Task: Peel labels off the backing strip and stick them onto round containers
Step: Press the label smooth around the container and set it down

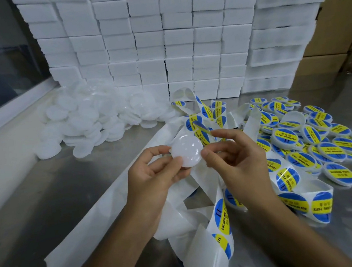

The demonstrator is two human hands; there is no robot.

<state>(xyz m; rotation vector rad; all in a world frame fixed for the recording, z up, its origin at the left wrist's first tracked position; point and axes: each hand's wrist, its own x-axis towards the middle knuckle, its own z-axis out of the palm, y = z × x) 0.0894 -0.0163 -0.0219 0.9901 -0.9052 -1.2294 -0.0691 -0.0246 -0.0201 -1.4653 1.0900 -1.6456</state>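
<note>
White plastic container [187, 153] pinched in the left hand [153, 177]; right hand [235, 159] pinches a blue-yellow label [202, 133] just beyond it.

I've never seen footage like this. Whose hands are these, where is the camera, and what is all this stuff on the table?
No machine here: a person works bare-handed, and the single camera sits on their head, looking forward and down. The left hand grips a plain white round container by its edge. The right hand pinches a blue and yellow label reading "Soldering Paste", tilted just above the container. Loose loops of white backing strip, some labels left on it, lie across the metal table. To the left is a heap of unlabelled containers; to the right, labelled containers. Behind stands a wall of stacked white foam boxes, with cardboard cartons at the far right.
</note>
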